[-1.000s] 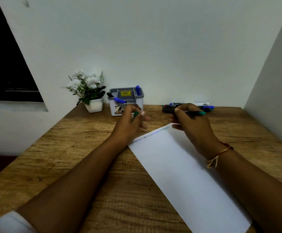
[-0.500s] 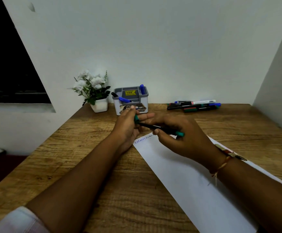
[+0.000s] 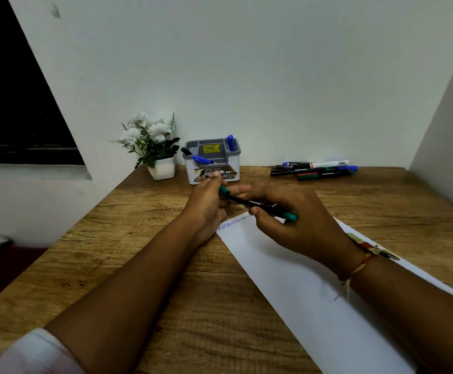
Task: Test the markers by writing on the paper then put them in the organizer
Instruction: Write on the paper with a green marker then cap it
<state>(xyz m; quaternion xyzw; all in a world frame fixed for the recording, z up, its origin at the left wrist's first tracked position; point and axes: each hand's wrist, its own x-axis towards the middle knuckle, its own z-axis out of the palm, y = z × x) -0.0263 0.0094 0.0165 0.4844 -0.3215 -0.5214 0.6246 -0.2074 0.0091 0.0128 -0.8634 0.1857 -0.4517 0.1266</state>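
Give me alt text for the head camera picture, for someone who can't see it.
Two hands hold a green marker over the far end of a white paper on a wooden table: the left hand grips one green end, the right hand its barrel. Behind are a grey organizer holding blue markers, loose markers and potted flowers.

Green marker (image 3: 247,202) over paper (image 3: 301,292) (scribbled) — organizer (image 3: 226,161) behind
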